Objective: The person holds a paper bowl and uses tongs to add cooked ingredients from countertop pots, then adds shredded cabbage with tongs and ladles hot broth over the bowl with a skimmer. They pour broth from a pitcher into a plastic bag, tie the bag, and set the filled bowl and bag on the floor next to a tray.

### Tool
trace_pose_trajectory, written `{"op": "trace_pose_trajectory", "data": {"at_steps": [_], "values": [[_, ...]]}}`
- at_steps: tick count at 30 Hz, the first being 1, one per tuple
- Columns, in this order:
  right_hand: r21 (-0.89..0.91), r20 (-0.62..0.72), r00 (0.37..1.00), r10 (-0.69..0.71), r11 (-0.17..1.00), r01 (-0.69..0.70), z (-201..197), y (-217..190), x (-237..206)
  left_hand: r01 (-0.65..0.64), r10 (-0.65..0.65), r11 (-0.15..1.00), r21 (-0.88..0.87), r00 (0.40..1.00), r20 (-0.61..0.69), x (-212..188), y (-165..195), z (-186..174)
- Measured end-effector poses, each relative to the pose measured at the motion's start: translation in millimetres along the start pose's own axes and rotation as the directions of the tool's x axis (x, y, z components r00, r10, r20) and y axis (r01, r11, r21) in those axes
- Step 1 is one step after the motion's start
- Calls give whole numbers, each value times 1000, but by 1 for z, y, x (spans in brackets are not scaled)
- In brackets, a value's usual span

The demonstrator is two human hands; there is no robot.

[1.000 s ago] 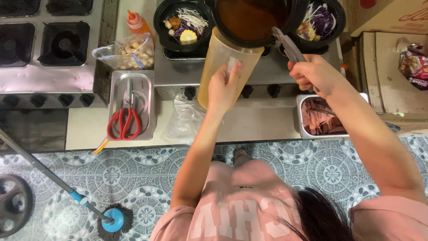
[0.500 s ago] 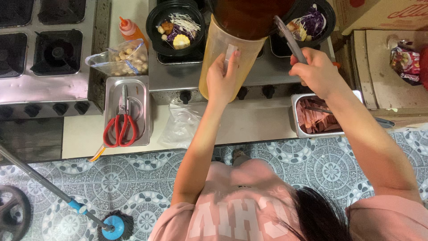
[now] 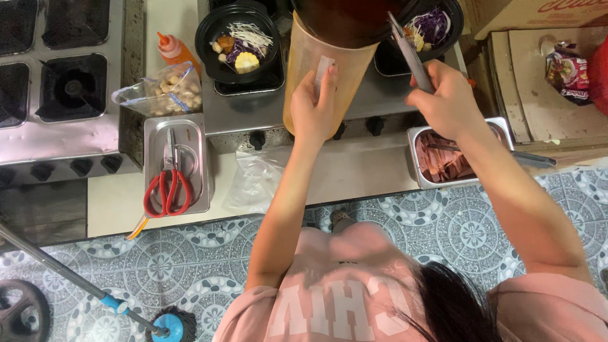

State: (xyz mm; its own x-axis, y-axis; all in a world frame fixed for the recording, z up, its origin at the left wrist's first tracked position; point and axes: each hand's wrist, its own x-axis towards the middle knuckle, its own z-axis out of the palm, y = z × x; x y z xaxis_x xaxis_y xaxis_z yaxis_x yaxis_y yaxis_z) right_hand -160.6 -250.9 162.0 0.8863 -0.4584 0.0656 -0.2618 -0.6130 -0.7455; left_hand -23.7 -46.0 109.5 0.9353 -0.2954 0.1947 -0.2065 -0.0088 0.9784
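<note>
While left hand (image 3: pixel 315 104) clasps the tall tan pitcher (image 3: pixel 320 79), upright over the steel counter (image 3: pixel 354 158), right hand (image 3: pixel 443 101) grips metal tongs (image 3: pixel 410 58), long axis angled away toward black bowl (image 3: pixel 437 28).

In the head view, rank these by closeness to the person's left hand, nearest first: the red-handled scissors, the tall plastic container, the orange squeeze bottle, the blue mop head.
1. Tall plastic container: the left hand is on its side, at the counter's middle.
2. Orange squeeze bottle: up by the stove, on the picture's left.
3. Red-handled scissors: in the steel tray, lower on the picture's left; close to the bottle in rank.
4. Blue mop head: on the floor, bottom edge.
</note>
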Motion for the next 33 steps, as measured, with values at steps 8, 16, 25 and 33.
{"op": "trace_pose_trajectory", "data": {"at_steps": [8,16,25,33], "values": [[-200,-152,963,-224,961,192,9,4,-7,-54,54,995,-85,999,-5,2,-8,7],[-357,-186,911,-368,889,286,14,8,-18,-8,11,961,-277,1000,11,-4,-12,10],[-497,-199,858,-474,803,328,28,21,-21,15,-11,946,-325,1000,16,-6,-25,7],[-480,-198,871,-450,819,314,35,28,-17,42,-51,962,-269,998,-27,-8,-35,4]]}}
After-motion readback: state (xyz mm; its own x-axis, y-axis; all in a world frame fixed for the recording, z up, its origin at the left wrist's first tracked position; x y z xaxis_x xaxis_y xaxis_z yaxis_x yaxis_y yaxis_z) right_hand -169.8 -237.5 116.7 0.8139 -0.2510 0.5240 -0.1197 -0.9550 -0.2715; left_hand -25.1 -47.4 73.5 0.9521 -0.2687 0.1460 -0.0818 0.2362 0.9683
